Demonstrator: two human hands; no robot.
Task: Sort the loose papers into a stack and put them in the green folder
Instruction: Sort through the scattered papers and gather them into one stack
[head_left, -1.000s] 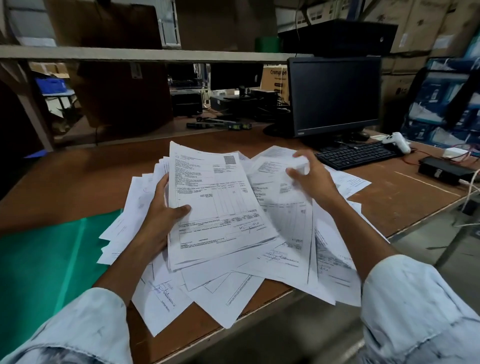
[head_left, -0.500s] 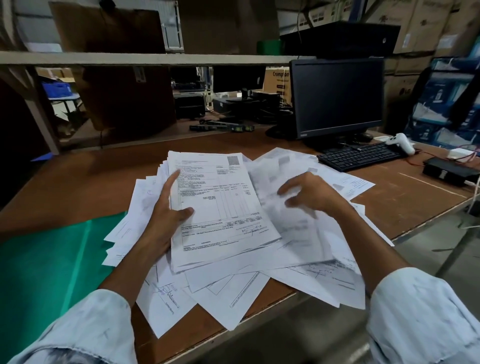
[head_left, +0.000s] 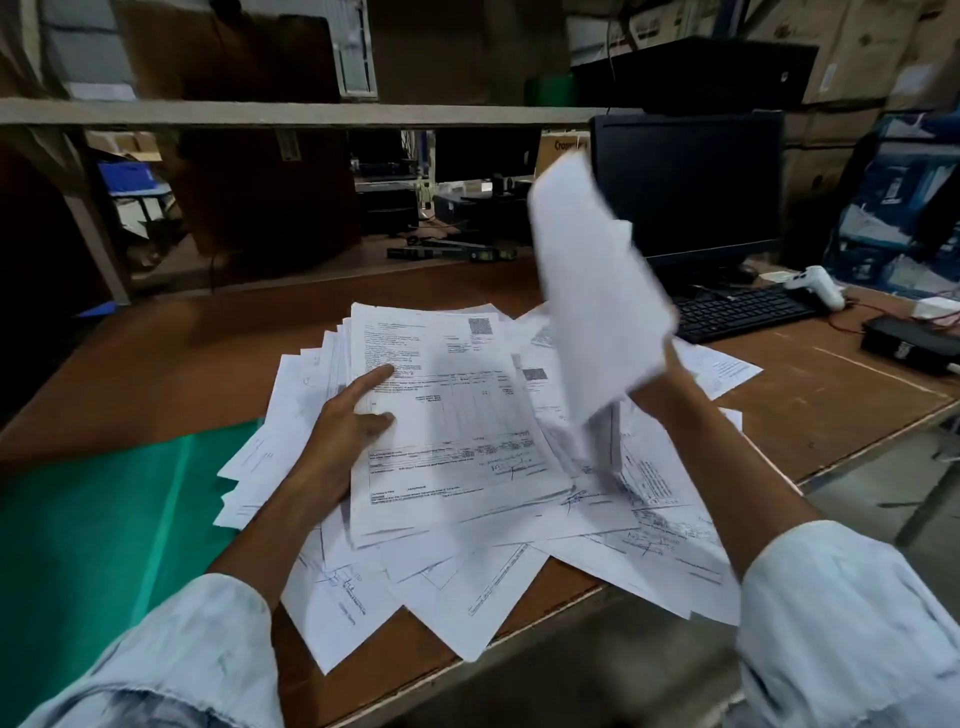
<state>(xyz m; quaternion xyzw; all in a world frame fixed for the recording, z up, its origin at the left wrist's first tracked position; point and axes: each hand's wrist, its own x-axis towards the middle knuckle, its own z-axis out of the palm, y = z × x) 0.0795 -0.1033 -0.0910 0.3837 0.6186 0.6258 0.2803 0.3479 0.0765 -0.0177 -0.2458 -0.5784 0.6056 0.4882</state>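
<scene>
A gathered stack of printed sheets (head_left: 447, 415) lies tilted on a spread of loose papers (head_left: 597, 535) on the brown desk. My left hand (head_left: 343, 431) holds the stack's left edge, thumb on top and index finger stretched over the page. My right hand (head_left: 660, 384) grips a single sheet (head_left: 592, 291) lifted in the air, blurred, above the right part of the pile; the hand is mostly hidden behind it. The green folder (head_left: 104, 530) lies open on the desk to the left, partly under the papers.
A black monitor (head_left: 685, 192) and keyboard (head_left: 743, 312) stand behind the pile at the right, with a white scanner (head_left: 815, 283) and a black box (head_left: 914, 343) beside them. A shelf board (head_left: 260, 111) runs overhead. Some papers overhang the desk's front edge (head_left: 467, 660).
My right hand has picked one sheet out of the right side of the pile and raised it up in front of the monitor. My left hand stays on the stack, index finger now stretched.
</scene>
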